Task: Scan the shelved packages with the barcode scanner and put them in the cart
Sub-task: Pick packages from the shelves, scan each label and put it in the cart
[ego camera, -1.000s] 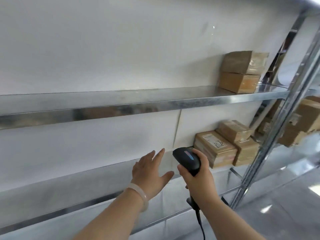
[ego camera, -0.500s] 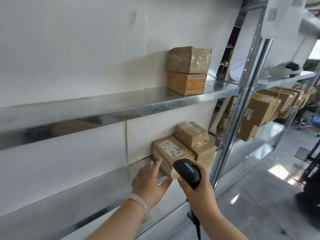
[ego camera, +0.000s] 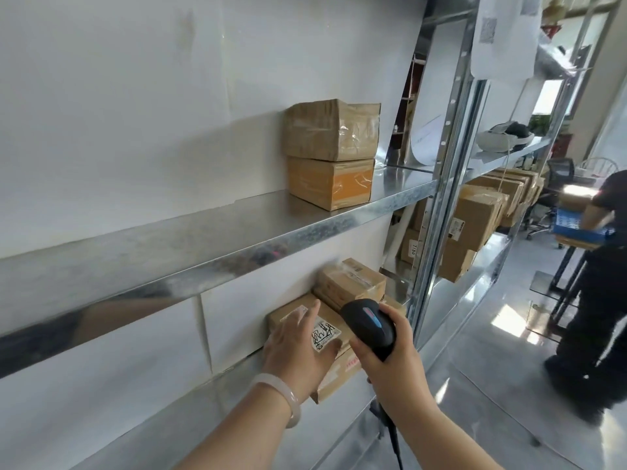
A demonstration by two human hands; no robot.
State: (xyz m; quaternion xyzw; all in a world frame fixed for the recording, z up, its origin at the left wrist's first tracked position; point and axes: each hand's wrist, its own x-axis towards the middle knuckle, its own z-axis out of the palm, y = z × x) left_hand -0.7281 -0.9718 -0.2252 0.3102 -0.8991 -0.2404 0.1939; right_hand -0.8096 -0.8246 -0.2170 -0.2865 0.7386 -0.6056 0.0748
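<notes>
Cardboard package (ego camera: 336, 371) under flat left hand (ego camera: 298, 351) | right hand (ego camera: 393, 361) grips scanner (ego camera: 369, 323) beside it | step: scan | next: aim at label (ego camera: 326, 335)

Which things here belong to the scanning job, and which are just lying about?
Job: barcode scanner in right hand; labelled package under left hand; neighbour package; taped package and orange package on the upper shelf.
Lying about: headset; paper sheets; office chair.
</notes>
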